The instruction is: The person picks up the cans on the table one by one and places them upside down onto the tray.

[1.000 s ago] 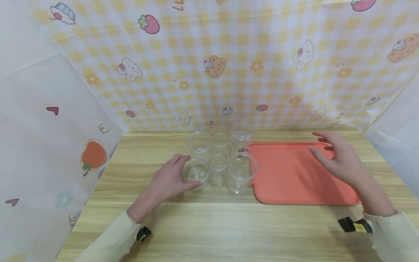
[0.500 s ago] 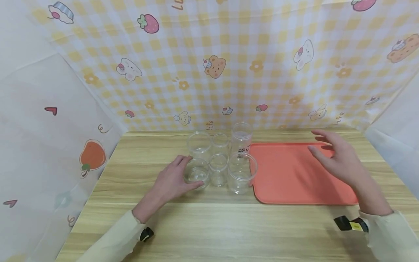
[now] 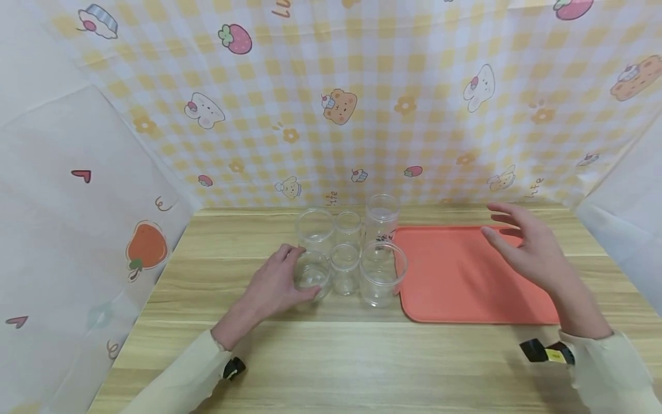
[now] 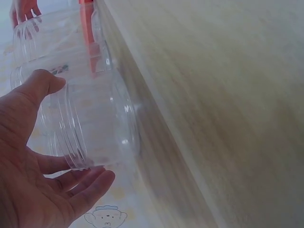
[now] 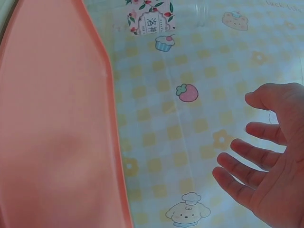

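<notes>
My left hand grips the front-left clear plastic jar, a short wide one standing on the wooden table. In the left wrist view, the thumb lies along one side of the jar and the fingers curl at the other, close to its ridged neck. My right hand hovers over the orange-red tray, fingers spread and loosely bent, with nothing in them. The right wrist view shows that hand beside the tray's edge, palm and fingertips bare.
Several other clear jars stand close together: a narrow one beside the held jar, a wide one by the tray, and a tall one with a printed label behind. A checked cloth hangs at the back.
My left hand has moved slightly right and closed in around the front-left jar. My right hand has drifted a little left above the tray.
</notes>
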The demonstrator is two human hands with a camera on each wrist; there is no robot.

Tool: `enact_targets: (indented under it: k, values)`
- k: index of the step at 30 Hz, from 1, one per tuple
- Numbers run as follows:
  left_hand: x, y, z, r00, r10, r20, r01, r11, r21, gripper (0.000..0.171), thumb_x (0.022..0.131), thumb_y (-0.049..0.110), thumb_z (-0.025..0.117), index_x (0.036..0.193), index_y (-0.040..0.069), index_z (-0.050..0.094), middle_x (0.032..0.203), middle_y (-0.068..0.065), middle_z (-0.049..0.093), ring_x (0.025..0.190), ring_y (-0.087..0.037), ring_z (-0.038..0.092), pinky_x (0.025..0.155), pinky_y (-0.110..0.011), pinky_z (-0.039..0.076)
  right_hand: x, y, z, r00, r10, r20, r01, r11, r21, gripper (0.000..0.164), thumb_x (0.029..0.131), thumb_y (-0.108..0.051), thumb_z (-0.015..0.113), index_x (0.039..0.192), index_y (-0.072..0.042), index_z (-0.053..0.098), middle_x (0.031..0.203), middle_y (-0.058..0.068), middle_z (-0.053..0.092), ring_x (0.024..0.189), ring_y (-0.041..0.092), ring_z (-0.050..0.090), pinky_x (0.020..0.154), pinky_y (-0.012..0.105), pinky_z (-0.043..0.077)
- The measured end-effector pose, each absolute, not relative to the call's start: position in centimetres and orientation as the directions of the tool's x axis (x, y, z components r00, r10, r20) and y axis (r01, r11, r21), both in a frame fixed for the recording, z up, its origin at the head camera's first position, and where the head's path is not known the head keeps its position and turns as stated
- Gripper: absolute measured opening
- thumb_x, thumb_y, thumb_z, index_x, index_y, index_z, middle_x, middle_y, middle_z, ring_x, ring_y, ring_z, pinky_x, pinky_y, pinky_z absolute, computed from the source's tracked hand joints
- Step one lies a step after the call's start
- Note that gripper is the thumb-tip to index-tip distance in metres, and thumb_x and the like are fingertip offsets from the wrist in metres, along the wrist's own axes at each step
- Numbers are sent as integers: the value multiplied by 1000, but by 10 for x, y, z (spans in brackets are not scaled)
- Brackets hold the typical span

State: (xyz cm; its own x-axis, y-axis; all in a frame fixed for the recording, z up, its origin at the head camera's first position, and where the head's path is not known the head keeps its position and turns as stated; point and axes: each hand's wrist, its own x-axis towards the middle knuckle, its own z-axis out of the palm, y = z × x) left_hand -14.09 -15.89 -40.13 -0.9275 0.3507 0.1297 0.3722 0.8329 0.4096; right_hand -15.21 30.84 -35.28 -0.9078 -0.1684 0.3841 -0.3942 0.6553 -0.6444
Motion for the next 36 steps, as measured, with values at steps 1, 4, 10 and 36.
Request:
enact_targets:
  k: [1, 4, 10, 36]
  values:
    - [-141, -159, -401, -926, 353, 133, 376, 831, 410, 87, 76, 49, 86, 140, 1, 53, 123, -13, 56, 95, -24, 56, 78, -39, 54, -152, 308, -353, -908, -167, 385, -394, 654, -646, 55, 94, -3, 72, 145, -3, 52, 143, 18, 51, 122, 42, 53, 87, 5, 39]
    - [-140, -159, -400, -924, 356, 138, 381, 827, 414, 86, 75, 48, 86, 139, 0, 54, 123, -14, 56, 96, -24, 56, 79, -39, 54, -152, 306, -353, -906, -162, 390, -396, 651, -648, 53, 94, -3, 72, 144, -3, 52, 143, 16, 52, 122, 41, 53, 87, 5, 40]
    - [-139, -160, -399, -928, 344, 141, 370, 824, 430, 85, 75, 48, 86, 138, 0, 54, 123, -14, 57, 99, -24, 55, 80, -39, 54, -152, 304, -354, -908, -164, 384, -395, 640, -659, 53, 95, -4, 71, 144, -3, 52, 142, 14, 52, 123, 40, 53, 89, 7, 41]
    - [-130, -174, -377, -926, 323, 194, 377, 776, 506, 83, 72, 38, 90, 136, 0, 53, 125, -13, 54, 97, -25, 55, 79, -38, 54, -151, 302, -353, -907, -159, 391, -400, 623, -673, 53, 95, -3, 71, 145, -7, 53, 141, 9, 53, 119, 2, 54, 89, 7, 43]
